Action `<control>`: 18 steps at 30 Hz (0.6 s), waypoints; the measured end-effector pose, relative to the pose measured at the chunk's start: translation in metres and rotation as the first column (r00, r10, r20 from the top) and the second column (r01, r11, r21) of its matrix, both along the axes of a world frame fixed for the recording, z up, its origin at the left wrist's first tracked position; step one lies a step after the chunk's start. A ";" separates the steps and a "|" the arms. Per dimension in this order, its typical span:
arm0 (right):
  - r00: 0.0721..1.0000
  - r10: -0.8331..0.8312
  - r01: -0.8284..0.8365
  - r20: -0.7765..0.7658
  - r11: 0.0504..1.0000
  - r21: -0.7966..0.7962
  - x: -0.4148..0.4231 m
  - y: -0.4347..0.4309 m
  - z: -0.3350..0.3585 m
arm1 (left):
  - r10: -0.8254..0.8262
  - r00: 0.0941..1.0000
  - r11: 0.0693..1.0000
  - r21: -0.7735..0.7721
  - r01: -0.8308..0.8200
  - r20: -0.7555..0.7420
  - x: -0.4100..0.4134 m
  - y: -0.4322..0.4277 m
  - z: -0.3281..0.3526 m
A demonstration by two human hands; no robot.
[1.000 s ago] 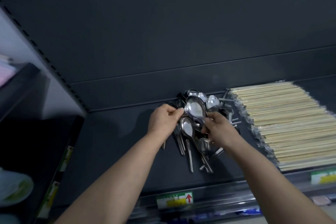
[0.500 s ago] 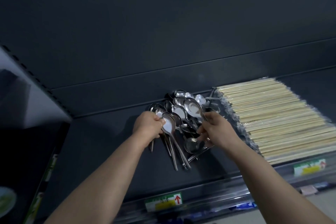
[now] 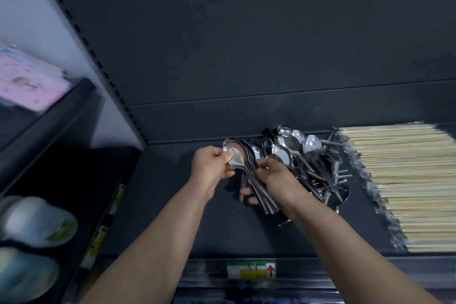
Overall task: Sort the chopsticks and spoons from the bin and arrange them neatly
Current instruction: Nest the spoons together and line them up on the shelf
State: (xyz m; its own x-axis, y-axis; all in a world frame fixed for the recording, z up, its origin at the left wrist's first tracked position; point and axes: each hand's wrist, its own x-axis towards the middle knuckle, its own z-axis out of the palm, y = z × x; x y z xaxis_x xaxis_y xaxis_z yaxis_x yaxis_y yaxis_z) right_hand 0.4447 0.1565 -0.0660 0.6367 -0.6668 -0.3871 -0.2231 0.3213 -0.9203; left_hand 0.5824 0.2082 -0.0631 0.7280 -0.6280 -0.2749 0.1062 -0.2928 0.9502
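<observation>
Spoons (image 3: 240,159) nested at twelve o'clock: my left hand (image 3: 212,164) pinches their bowls, right hand (image 3: 277,179) clamps the handles.

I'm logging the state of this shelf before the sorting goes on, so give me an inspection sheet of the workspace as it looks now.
Surface: dark shelf, bare at its left part.
Job's things: nested stack of spoons held between both hands; loose spoon pile to its right, handles crossing; wrapped chopsticks in an even row at far right.
Clutter: nothing seen.
Grippers: left hand pinches the stack's bowl end; right hand closes over its handles.
Cables: nothing seen.
Surroundings: price label with red arrow on the shelf's front edge; blurred bowls and a pink package on the neighbouring shelves.
</observation>
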 end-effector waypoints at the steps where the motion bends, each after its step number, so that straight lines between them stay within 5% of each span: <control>1: 1.000 0.021 -0.021 0.003 1.000 0.019 0.002 0.004 0.001 | 0.013 1.000 1.000 -0.007 -0.013 0.002 0.000 0.003 -0.002; 13: 0.968 0.225 -0.239 -0.114 0.963 -0.123 0.022 0.022 -0.006 | 0.027 0.999 0.998 0.053 -0.029 0.042 0.030 0.032 -0.021; 15: 0.943 0.231 -0.292 -0.241 0.919 -0.263 0.028 0.021 -0.012 | -0.021 1.000 0.998 0.057 0.020 0.017 0.035 0.037 -0.021; 18: 0.809 0.213 -0.505 -0.548 0.729 -0.462 0.033 0.016 -0.017 | -0.067 0.993 0.992 0.114 0.056 0.094 0.045 0.043 -0.026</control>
